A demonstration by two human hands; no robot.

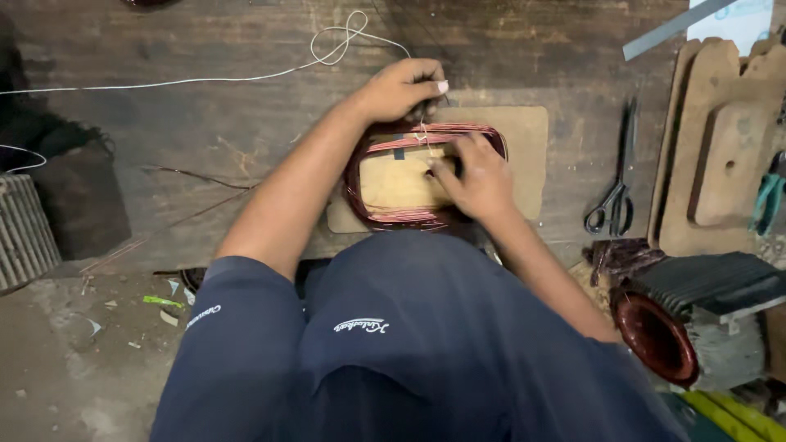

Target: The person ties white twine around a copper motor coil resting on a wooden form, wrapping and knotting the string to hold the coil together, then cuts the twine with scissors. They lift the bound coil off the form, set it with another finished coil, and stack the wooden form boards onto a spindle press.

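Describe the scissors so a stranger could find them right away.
Start at the dark wooden bench and go right of the tan board under the copper coil. The scissors lie there, blades pointing away. Their black loop handles set them apart from the pale wooden forms alongside.

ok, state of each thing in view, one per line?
copper coil: wound in a loop, flat on the board
board: flat on the bench, under the coil
left hand: grip pinched on white string at the coil's far edge
right hand: pressing down inside the coil
scissors: closed, lying untouched
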